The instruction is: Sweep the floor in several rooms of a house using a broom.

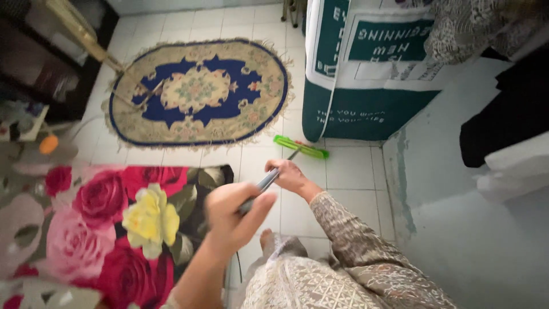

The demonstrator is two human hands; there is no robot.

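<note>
A broom with a grey handle (264,184) and a green head (300,147) reaches down to the white tiled floor (349,171). My left hand (231,220) grips the handle's upper part, close to the camera and blurred. Lower on the handle, my right hand (290,175) is closed around it, in a patterned beige sleeve. The green head rests on the tiles just in front of a large teal and white covered appliance (360,109). One of my feet (267,239) shows below the hands.
An oval blue and beige rug (200,91) lies ahead on the tiles. A rose-patterned blanket (103,223) covers the lower left. A wooden pole (86,37) leans at upper left beside dark shelving. A pale wall (457,189) stands on the right.
</note>
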